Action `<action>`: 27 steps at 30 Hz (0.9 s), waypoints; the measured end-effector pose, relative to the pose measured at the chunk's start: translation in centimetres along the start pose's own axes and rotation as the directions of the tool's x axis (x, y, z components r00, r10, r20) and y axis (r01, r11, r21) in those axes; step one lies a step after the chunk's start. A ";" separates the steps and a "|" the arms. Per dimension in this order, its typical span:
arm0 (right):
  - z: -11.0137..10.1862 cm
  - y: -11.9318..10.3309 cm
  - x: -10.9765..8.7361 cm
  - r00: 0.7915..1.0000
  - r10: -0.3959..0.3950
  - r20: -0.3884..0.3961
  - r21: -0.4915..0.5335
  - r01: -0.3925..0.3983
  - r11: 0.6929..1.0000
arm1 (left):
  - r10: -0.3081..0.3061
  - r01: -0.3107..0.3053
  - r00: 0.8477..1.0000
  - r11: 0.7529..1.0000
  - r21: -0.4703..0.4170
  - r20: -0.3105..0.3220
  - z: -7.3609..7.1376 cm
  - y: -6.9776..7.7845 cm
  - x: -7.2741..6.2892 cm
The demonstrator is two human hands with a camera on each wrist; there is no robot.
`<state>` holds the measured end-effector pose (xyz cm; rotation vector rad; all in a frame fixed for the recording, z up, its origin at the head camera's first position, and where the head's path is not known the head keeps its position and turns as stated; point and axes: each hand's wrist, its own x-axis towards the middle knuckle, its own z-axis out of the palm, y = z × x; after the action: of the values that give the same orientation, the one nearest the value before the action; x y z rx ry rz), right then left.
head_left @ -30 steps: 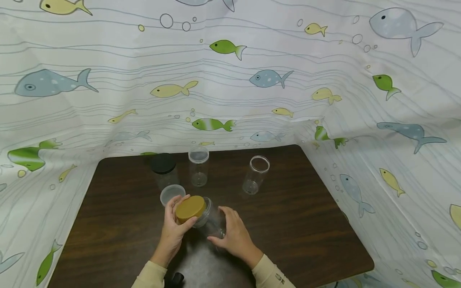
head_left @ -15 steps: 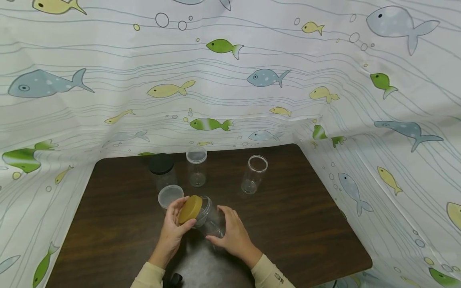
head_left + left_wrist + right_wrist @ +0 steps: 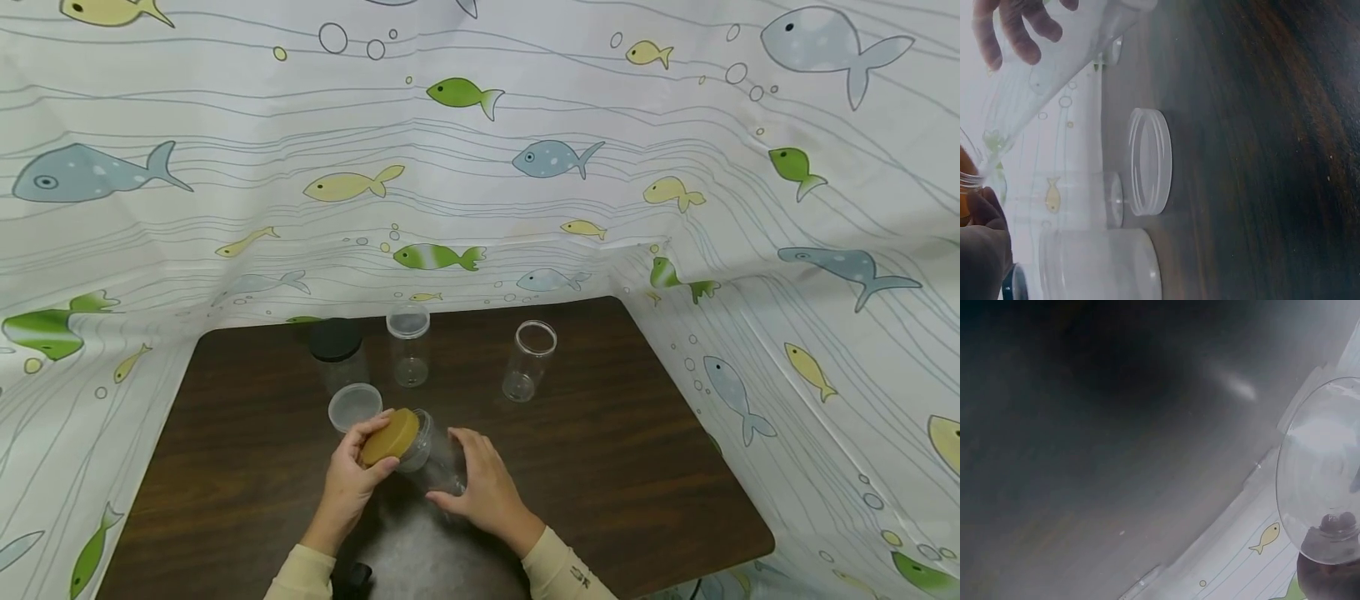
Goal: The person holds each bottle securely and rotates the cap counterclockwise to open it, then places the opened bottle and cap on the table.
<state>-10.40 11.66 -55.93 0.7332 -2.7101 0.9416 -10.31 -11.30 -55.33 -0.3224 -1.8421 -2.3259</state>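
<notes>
My left hand (image 3: 349, 479) holds a mustard-yellow lid (image 3: 390, 437) between thumb and fingers, at the mouth of a clear jar (image 3: 441, 467). The jar is tilted, its mouth up toward the left. Around its lower part my right hand (image 3: 489, 492) grips, thumb in front and fingers behind. In the left wrist view the jar's rim meets the lid closely; whether the threads are engaged, I cannot tell. The right wrist view shows the jar's round base (image 3: 1319, 469).
A loose translucent lid (image 3: 356, 406) lies just beyond my left hand. Behind it stand a black-lidded jar (image 3: 336, 342) and a slim jar with a translucent lid (image 3: 408, 333). A lidless clear jar (image 3: 528, 367) is farther right on the dark wooden table (image 3: 637, 467).
The yellow lid has tipped back and forth at the jar's mouth and now lies closer against the rim. My left hand has shifted slightly left; the right keeps its grip.
</notes>
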 end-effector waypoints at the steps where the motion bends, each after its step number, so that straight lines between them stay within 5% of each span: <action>1: 0.0 0.0 0.0 1.000 0.000 0.005 -0.001 0.000 1.000 | -0.005 0.004 1.000 0.999 0.034 0.001 0.0 0.0 0.0; 7: 0.1 0.0 -0.1 1.000 0.000 0.004 0.002 0.000 1.000 | -0.007 0.013 0.999 0.986 0.163 -0.034 -0.1 0.1 -0.1; 19: 0.5 -0.4 -0.1 0.999 -0.034 0.005 0.062 0.033 0.998 | 0.074 -0.079 0.996 0.990 0.120 0.043 0.1 -0.8 -0.4; 27: 0.3 -0.4 -0.1 1.000 -0.014 0.029 0.065 0.012 0.998 | 0.053 -0.060 0.997 0.987 0.150 0.052 0.2 -0.4 -0.4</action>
<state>-10.15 11.20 -55.97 0.7811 -2.7076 1.0286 -10.00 -11.05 -55.79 -0.4070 -1.9910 -2.1437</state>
